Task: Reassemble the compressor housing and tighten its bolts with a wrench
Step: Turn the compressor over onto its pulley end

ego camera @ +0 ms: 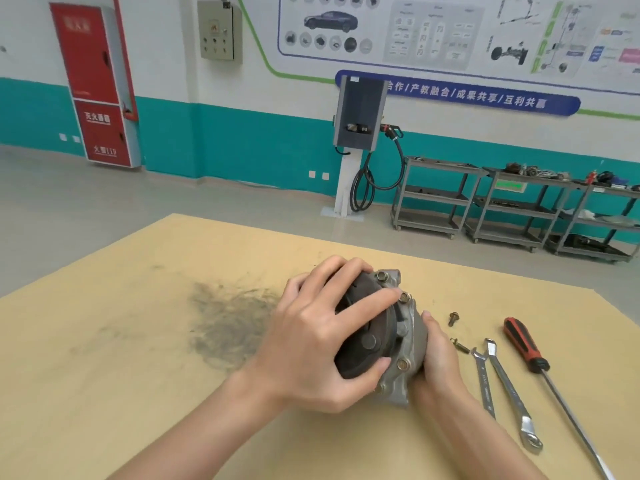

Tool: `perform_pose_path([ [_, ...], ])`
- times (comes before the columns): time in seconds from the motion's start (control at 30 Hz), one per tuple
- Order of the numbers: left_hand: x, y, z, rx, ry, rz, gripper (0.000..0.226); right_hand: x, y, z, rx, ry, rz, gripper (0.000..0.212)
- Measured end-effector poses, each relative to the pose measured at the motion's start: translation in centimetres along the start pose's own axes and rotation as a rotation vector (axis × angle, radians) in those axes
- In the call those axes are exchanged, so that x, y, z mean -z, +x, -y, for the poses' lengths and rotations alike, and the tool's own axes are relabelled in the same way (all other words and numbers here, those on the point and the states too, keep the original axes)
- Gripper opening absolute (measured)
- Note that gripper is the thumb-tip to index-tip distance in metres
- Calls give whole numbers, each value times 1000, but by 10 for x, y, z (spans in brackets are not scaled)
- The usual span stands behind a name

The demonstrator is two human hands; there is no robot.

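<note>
Resting on the desk point(104, 393) at centre: compressor point(398, 341), grey housing with dark pulley face turned left, brass bolts point(403, 297) seated around its flange. Left hand point(322, 337) grips the pulley face, fingers curled over it; right hand point(438, 362) cups the housing from behind. Just right: two loose bolts point(453, 318), two wrenches point(512, 393) side by side, red-handled screwdriver point(526, 344). Dark smudge point(228, 320) lies left of the compressor.
</note>
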State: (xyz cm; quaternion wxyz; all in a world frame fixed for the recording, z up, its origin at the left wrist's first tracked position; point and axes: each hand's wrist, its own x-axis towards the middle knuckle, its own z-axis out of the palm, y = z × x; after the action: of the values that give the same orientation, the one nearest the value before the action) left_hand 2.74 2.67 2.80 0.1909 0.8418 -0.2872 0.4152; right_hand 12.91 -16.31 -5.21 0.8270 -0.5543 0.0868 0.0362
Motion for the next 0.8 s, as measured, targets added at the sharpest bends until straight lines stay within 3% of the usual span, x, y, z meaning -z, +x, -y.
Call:
perform_pose_path([
  [0.3,2,-4,-3,15,20,6,60,-7,-17,8,-91,221,6,44],
  [0.63,-16,-45,-15,-216,89,-228,51,-2,-25,6,-225,317,49,51],
  [0.8,-33,-67,-9,-325,147,-289,55,1,-23,0,-167,368,42,20],
])
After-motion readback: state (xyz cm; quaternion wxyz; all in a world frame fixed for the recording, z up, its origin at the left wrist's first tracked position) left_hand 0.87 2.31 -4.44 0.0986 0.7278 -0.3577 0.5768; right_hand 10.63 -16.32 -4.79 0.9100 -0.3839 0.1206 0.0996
